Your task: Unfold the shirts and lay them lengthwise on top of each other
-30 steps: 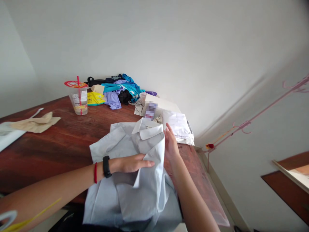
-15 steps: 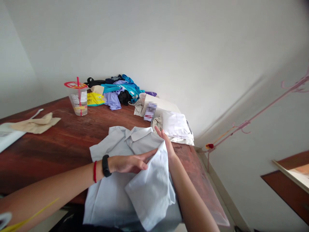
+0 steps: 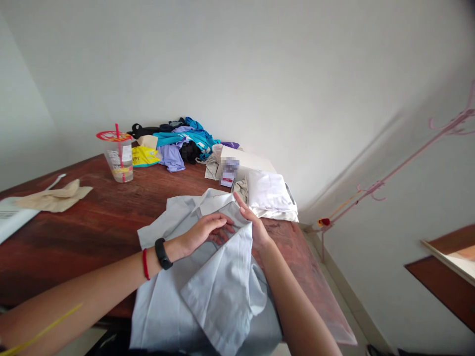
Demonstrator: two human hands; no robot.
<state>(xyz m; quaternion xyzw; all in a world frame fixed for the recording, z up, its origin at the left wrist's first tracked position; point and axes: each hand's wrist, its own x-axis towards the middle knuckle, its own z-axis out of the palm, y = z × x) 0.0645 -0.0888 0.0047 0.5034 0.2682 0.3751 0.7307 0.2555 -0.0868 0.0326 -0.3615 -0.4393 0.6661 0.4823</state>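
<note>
A light grey collared shirt (image 3: 218,291) lies spread over the table's near edge, its right side folded inward across the front. My left hand (image 3: 206,231), with a black band and a red bracelet at the wrist, is over the shirt just below the collar. Its fingers are loosely bent and apart, holding nothing. At the shirt's right shoulder, my right hand (image 3: 257,228) grips the folded edge beside the collar, fingers pointing away from me. Some of the right fingers are hidden by the cloth.
The wooden table (image 3: 122,212) carries a plastic cup with a straw (image 3: 120,160), a brown paper napkin (image 3: 61,197), a clothes heap (image 3: 193,138), a yellow packet (image 3: 144,156) and folded white cloth (image 3: 269,190). A pink rack (image 3: 408,163) stands to the right.
My left hand has come up off the folded flap toward the collar and its fingers have loosened. The folded flap has shifted slightly left; my right hand stays at the shoulder edge.
</note>
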